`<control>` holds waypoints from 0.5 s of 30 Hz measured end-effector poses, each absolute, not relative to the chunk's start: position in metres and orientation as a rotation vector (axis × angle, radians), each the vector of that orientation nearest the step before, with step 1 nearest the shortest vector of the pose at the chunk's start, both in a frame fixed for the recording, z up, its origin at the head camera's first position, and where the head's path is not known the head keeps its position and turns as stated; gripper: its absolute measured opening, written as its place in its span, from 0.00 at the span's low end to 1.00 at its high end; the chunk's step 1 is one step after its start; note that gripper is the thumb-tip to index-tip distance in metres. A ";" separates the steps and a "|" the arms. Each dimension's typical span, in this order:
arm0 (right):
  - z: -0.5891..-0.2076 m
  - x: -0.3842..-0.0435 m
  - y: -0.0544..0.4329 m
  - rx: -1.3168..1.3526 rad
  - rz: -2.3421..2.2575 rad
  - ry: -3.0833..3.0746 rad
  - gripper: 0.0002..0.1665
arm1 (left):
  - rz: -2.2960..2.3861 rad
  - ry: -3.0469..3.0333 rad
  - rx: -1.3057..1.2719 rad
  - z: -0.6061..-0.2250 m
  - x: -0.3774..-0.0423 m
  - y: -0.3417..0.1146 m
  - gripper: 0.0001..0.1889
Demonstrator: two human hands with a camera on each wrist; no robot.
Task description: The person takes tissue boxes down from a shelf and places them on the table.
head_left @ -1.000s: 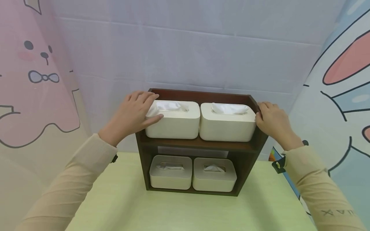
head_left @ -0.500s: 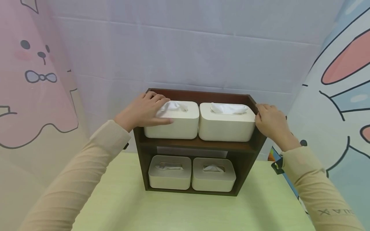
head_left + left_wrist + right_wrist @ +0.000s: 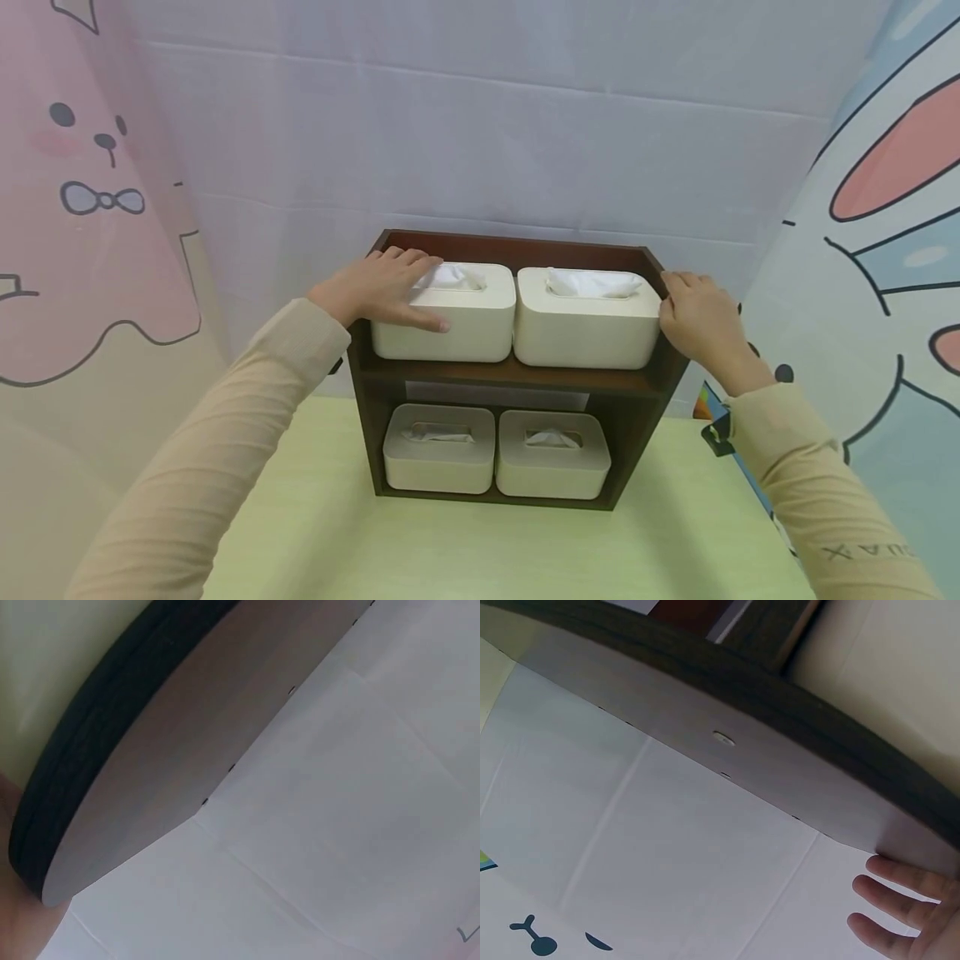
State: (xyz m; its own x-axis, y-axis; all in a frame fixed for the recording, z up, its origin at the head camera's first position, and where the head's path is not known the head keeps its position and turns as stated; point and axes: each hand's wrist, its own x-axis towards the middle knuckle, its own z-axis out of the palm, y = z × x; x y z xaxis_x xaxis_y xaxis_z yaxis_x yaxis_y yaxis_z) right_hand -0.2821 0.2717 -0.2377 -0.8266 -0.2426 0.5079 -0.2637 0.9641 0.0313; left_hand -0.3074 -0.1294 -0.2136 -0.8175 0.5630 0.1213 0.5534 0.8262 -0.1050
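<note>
In the head view, a dark brown two-tier shelf (image 3: 517, 379) holds several cream tissue boxes. My left hand (image 3: 382, 287) lies over the left end of the upper left tissue box (image 3: 465, 333), its fingers extended on top and its thumb along the front. At the shelf's upper right side, my right hand (image 3: 701, 317) rests against the panel, close to the upper right tissue box (image 3: 588, 333). The right wrist view shows straight, spread fingers (image 3: 889, 907) along that panel's outer face. In the left wrist view, the side panel (image 3: 150, 757) hides most of the left hand.
Two more tissue boxes, the lower left one (image 3: 438, 462) and the lower right one (image 3: 553, 467), sit on the bottom tier. The shelf stands on a pale green table (image 3: 450, 554). Behind it hangs a white cloth (image 3: 487, 150), with cartoon-printed cloths at both sides.
My left hand has moved right, farther over the upper left tissue box, and its thumb has slid along the front. The right hand stays at the shelf's side.
</note>
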 end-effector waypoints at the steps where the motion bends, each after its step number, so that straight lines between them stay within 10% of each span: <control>1: -0.238 -0.282 0.272 0.357 0.056 -2.583 0.26 | 0.088 -2.869 -0.885 -0.213 -0.308 -0.129 0.53; 15: -0.239 -0.282 0.271 0.371 0.047 -2.540 0.25 | -0.035 -3.052 -0.844 -0.211 -0.318 -0.121 0.58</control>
State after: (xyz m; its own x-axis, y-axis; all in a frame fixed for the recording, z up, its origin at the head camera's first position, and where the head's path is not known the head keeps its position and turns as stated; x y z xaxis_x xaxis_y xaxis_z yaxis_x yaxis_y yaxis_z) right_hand -0.2820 0.2711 -0.2393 -0.8009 -0.2533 0.5425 -0.2733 0.9609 0.0451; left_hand -0.3181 -0.1208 -0.2113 -0.8576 0.5139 -0.0185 0.5134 0.8577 0.0278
